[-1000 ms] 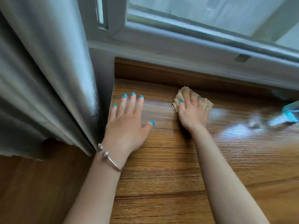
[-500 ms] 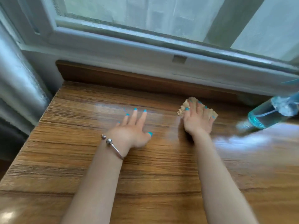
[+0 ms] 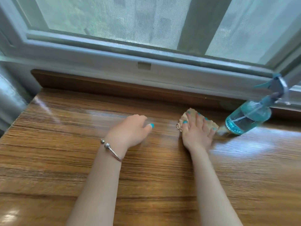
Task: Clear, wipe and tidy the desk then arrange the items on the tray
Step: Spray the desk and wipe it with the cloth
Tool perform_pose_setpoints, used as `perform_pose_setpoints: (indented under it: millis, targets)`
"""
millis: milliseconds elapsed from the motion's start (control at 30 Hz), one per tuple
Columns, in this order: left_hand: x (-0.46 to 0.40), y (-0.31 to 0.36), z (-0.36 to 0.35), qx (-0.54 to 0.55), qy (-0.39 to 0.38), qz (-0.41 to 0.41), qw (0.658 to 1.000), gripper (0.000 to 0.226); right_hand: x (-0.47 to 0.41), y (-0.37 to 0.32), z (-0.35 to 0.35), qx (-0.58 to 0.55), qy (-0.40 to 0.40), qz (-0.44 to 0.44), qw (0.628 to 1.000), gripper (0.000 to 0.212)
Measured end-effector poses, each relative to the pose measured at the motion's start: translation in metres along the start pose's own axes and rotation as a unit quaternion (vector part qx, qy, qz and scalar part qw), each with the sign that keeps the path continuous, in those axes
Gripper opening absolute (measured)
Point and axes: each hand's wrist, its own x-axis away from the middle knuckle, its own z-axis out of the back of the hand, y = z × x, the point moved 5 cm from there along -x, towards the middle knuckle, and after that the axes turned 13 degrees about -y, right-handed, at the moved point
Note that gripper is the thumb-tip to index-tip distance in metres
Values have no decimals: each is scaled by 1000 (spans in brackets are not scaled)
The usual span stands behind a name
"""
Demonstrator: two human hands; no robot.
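The soft, light cloth [image 3: 196,121] is pressed flat by the right hand [image 3: 197,132]; the left hand's [image 3: 130,131] grip cannot be told; the slippery bottle [image 3: 249,118] stands right

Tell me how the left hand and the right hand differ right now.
The right hand lies flat with fingers spread, pressing a tan crumpled cloth onto the brown wood-grain desk; the left hand has fingers curled under and holds nothing. The left wrist wears a silver bangle; the right wrist is bare. The right hand lies near the blue spray bottle; the left is farther off. Both have turquoise nails.
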Motion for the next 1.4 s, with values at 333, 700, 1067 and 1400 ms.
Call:
perform_pose_setpoints:
  millis: [333, 700, 1067, 1400]
  targets:
    - [-11, 15, 18, 10, 40, -49, 998, 48, -6, 21, -1, 21, -44, 97, 994, 52]
    - [-46, 114, -39, 110, -17, -271, 956, 54, 74, 95, -10, 8, -49, 111, 993, 52]
    - [-137, 266, -96, 210, 37, -352, 911, 96, 37, 199, 15, -7, -44, 51, 998, 49]
    - [-88, 227, -36, 226, 286, -304, 880, 78, 22, 150, 9, 38, -75, 321, 943, 50]
